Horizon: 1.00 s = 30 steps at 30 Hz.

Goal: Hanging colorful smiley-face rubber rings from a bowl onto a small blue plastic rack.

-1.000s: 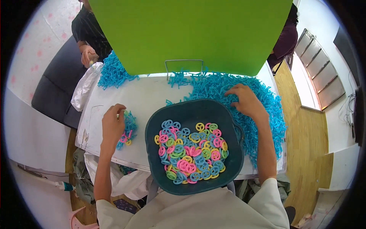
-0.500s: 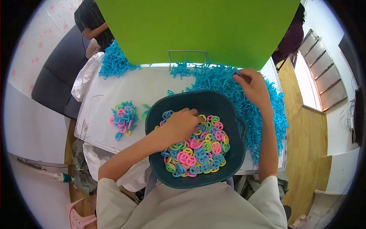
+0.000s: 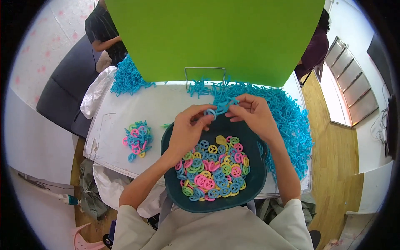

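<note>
Pinching a small blue ring [image 3: 210,112] between thumb and forefinger, the left hand [image 3: 188,130] meets the right hand [image 3: 253,115] just above the far rim of a dark teal basin [image 3: 255,183] at a white counter [image 3: 166,104]. The right hand's fingers are pressed together on a blue branched plastic strip [image 3: 225,104], which touches the ring where the two hands come together.

Below the hands, the basin is filled with flat round plastic rings [image 3: 214,171] in pink, yellow, green and blue. It sits at the near edge of the counter, right in front of the person in the white shirt [image 3: 208,231].

A wide heap of blue plastic strips [image 3: 291,121] spreads over the right side of the counter, reaching from the back edge round to the basin's right flank. A smaller pile of mixed-colour rings [image 3: 136,139] lies on the counter's left part, well apart from the basin. Another heap of blue pieces [image 3: 127,79] rests at the far left corner, beside a white bag [image 3: 96,93].

A tall green board [image 3: 214,39] stands along the counter's back edge with a wire stand [image 3: 205,75] at its foot. Two other people [image 3: 104,31] are partly visible behind it, one at each side.
</note>
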### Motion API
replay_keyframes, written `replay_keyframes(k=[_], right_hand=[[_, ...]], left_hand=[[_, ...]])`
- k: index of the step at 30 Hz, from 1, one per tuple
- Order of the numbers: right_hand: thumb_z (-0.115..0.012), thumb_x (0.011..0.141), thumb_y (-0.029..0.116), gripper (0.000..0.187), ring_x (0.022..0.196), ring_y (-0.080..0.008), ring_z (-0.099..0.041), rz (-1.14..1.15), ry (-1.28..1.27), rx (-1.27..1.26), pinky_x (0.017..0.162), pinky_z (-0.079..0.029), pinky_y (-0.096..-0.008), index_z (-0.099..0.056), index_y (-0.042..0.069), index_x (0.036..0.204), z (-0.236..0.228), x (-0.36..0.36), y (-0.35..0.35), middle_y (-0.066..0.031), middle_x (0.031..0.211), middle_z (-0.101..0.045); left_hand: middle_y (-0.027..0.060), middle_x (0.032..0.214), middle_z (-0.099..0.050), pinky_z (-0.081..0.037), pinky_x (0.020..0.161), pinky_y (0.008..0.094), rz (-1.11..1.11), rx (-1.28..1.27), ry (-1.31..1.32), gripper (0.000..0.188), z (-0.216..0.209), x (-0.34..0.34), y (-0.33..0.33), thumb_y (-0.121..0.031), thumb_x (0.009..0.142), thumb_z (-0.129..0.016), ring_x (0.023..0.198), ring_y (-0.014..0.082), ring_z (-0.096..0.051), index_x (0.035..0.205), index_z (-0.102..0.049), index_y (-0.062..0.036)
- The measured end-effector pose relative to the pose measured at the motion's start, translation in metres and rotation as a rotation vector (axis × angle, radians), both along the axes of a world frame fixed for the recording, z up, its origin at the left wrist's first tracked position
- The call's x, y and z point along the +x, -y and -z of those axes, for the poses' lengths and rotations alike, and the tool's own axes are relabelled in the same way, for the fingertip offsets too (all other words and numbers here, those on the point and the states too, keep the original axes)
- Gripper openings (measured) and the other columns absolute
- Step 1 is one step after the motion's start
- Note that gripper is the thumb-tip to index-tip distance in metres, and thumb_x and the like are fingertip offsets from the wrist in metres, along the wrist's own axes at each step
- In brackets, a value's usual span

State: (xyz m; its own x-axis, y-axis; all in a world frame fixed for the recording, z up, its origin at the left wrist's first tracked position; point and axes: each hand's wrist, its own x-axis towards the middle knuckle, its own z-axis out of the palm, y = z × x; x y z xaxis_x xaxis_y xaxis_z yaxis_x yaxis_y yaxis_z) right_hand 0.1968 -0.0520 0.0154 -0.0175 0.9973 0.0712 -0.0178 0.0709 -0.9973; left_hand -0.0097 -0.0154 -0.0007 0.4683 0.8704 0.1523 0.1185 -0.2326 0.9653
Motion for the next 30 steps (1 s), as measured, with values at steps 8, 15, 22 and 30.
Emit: replay_keyframes(k=[8,15,22,30], right_hand=[[-0.062,0.086,-0.002,0.018,0.088,-0.0166,-0.067,-0.035,-0.011,0.106,0.076,-0.057,-0.028,-0.057,-0.004,0.103,0.012,-0.013,0.0,-0.0107,0.098,-0.066],[-0.064,0.085,-0.002,0.016,0.084,-0.012,-0.066,-0.026,0.164,0.214,0.077,-0.054,-0.0248,-0.06,-0.002,0.101,0.004,-0.027,0.009,-0.0061,0.092,-0.066],[-0.066,0.089,0.009,0.012,0.078,-0.009,-0.063,0.002,0.165,0.147,0.07,-0.05,-0.0228,-0.059,-0.001,0.091,0.012,-0.025,0.006,-0.0051,0.081,-0.066],[-0.064,0.092,0.017,0.016,0.076,-0.0097,-0.064,-0.046,0.051,0.059,0.069,-0.049,-0.0225,-0.059,0.002,0.091,0.013,-0.024,0.006,-0.0054,0.082,-0.067]], left_hand=[[0.0074,0.099,-0.064,-0.055,0.076,0.024,0.078,-0.238,0.295,0.023,-0.006,-0.002,0.0,-0.011,0.095,-0.056,0.089,0.0126,-0.063,0.115,-0.06,-0.0004],[0.0077,0.096,-0.065,-0.054,0.078,0.025,0.034,-0.128,0.229,0.019,0.003,0.0,-0.003,-0.001,0.093,-0.055,0.086,0.0125,-0.063,0.11,-0.062,0.0021],[0.0067,0.09,-0.065,-0.052,0.072,0.0238,-0.047,0.038,0.109,0.023,-0.003,0.001,0.003,0.004,0.091,-0.053,0.079,0.0109,-0.06,0.111,-0.063,0.0025],[0.0078,0.098,-0.067,-0.052,0.073,0.0244,-0.069,0.189,0.165,0.025,0.0,0.0,0.005,0.004,0.091,-0.053,0.083,0.0114,-0.062,0.112,-0.065,-0.0004]])
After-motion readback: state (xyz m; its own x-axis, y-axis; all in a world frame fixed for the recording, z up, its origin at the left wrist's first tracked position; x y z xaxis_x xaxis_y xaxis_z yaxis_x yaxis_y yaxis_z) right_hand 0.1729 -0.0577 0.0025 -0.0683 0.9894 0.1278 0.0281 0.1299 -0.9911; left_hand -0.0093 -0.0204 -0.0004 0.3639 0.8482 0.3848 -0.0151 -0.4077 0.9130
